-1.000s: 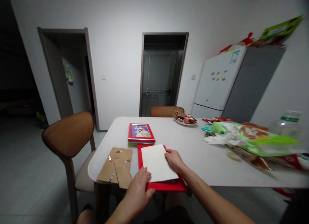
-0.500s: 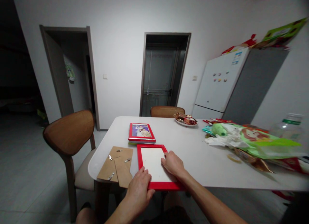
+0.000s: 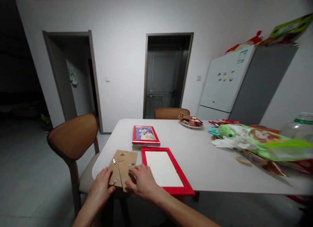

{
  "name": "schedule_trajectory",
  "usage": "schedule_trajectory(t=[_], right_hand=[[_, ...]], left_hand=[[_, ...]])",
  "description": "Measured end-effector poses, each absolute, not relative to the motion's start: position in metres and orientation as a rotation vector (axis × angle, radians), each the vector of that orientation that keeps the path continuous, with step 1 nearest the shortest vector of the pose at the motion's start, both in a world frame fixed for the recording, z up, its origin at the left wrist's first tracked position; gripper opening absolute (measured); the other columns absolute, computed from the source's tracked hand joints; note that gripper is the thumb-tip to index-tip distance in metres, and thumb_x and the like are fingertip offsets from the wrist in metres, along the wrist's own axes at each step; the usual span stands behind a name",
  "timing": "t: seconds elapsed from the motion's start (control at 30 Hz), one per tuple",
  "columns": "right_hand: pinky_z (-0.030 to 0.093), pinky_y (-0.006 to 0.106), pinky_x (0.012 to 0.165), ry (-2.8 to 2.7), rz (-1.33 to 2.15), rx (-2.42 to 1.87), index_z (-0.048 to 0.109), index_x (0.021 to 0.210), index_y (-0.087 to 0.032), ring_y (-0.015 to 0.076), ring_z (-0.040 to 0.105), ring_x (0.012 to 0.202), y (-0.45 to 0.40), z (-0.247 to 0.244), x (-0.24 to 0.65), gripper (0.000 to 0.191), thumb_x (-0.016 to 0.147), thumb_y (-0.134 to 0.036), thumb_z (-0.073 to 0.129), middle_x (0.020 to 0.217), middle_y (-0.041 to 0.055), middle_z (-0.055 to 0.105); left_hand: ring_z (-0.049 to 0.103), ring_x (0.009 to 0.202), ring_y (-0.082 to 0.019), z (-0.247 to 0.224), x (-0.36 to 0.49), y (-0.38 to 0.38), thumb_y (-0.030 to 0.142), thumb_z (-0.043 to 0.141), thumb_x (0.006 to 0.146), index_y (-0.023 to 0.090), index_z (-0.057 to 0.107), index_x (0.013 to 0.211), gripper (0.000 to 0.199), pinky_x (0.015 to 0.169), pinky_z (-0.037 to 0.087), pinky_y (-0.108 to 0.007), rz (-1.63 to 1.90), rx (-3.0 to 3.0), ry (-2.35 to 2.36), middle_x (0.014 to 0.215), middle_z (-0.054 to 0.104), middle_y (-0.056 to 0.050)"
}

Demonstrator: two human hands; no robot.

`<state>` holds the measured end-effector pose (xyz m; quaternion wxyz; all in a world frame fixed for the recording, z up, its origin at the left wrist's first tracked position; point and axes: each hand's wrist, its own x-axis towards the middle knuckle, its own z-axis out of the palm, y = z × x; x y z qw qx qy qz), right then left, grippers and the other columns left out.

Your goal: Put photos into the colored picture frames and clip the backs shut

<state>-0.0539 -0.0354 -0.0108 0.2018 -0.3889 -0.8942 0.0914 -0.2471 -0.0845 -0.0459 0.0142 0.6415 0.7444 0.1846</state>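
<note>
A brown backing board (image 3: pixel 126 157) with metal clips and a stand flap lies at the table's front left corner. My left hand (image 3: pixel 101 184) is on its left edge, fingers curled round it with the thumb at the front. My right hand (image 3: pixel 143 181) touches the board's right side, fingers bent and thumb apart from them. Just to the right, a red frame (image 3: pixel 178 170) with a white sheet (image 3: pixel 163 168) inside lies flat, partly behind my right wrist. Behind these sits a red-framed photo (image 3: pixel 146 134) on top of another flat item.
The white table (image 3: pixel 200 155) carries a plate of wrapped items (image 3: pixel 192 121) at the back. Green bags and tissues (image 3: pixel 264 139) and a clear jar (image 3: pixel 297 129) are on the right. Wooden chairs stand at the left (image 3: pixel 73 135) and behind the table (image 3: pixel 171 113).
Both hands have left the red frame and moved left to the brown board. The view has shifted slightly.
</note>
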Motion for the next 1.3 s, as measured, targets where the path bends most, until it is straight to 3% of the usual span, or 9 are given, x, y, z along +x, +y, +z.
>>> schedule_trajectory(t=[0.07,0.2,0.33,0.6,0.8,1.07,1.3], right_hand=[[0.029,0.038,0.079,-2.501,0.218,-1.084,0.055,0.101,-0.021,0.0236,0.045,0.089,-0.039,-0.015,-0.067,0.046,0.067,-0.053,0.050,0.095,0.0078,0.056],[0.031,0.039,0.078,-2.462,0.274,-1.096,0.048,0.111,-0.024,0.0242,0.044,0.091,-0.036,-0.020,-0.077,0.049,0.066,-0.044,0.053,0.097,0.0088,0.053],[0.034,0.040,0.077,-2.410,0.347,-1.105,0.050,0.109,-0.025,0.0259,0.043,0.092,-0.034,-0.022,-0.081,0.058,0.057,-0.049,0.059,0.098,0.0091,0.051],[0.037,0.032,0.082,-2.218,0.595,-0.983,0.056,0.102,-0.020,0.0209,0.047,0.094,-0.032,0.011,-0.048,0.051,0.052,-0.029,0.063,0.099,0.0065,0.054],[0.038,0.032,0.086,-2.226,0.644,-1.078,0.057,0.101,-0.018,0.0198,0.048,0.097,-0.031,0.032,0.033,0.048,0.053,-0.019,0.058,0.103,0.0063,0.054],[0.038,0.034,0.087,-2.221,0.666,-1.256,0.058,0.099,-0.018,0.0189,0.052,0.095,-0.009,0.013,0.094,0.045,0.055,-0.015,0.049,0.104,0.0059,0.057],[0.036,0.030,0.087,-2.239,0.479,-1.341,0.062,0.094,-0.015,0.0188,0.050,0.094,-0.002,-0.005,0.086,0.041,0.056,-0.017,0.048,0.102,0.0072,0.057]], left_hand=[[0.042,0.113,-0.022,-0.050,-0.247,-0.082,0.013,0.057,0.060,0.012,0.048,0.108,0.049,0.096,0.030,-0.034,0.658,2.040,2.273,0.120,0.048,-0.014],[0.049,0.105,-0.022,-0.048,-0.243,-0.081,0.010,0.060,0.056,0.013,0.052,0.103,0.048,0.092,0.035,-0.032,0.754,2.032,2.243,0.113,0.055,-0.012],[0.052,0.100,-0.021,-0.036,-0.242,-0.084,0.011,0.061,0.056,0.017,0.054,0.099,0.044,0.088,0.038,-0.033,0.848,1.989,2.246,0.105,0.059,-0.008],[0.052,0.099,-0.022,0.009,-0.214,-0.095,0.019,0.064,0.058,0.017,0.055,0.097,0.040,0.088,0.040,-0.036,1.031,2.049,2.185,0.103,0.060,-0.008],[0.048,0.105,-0.022,0.015,-0.152,-0.086,0.015,0.064,0.062,0.016,0.054,0.097,0.037,0.091,0.037,-0.035,0.958,2.198,1.902,0.110,0.056,-0.009],[0.051,0.092,-0.018,0.003,-0.099,-0.065,0.019,0.058,0.069,0.018,0.054,0.085,0.017,0.082,0.040,-0.029,0.800,2.266,1.674,0.097,0.058,-0.004],[0.047,0.102,-0.022,-0.012,-0.102,-0.051,0.023,0.061,0.067,0.016,0.054,0.094,0.029,0.088,0.036,-0.032,0.688,2.276,1.683,0.111,0.052,-0.009]])
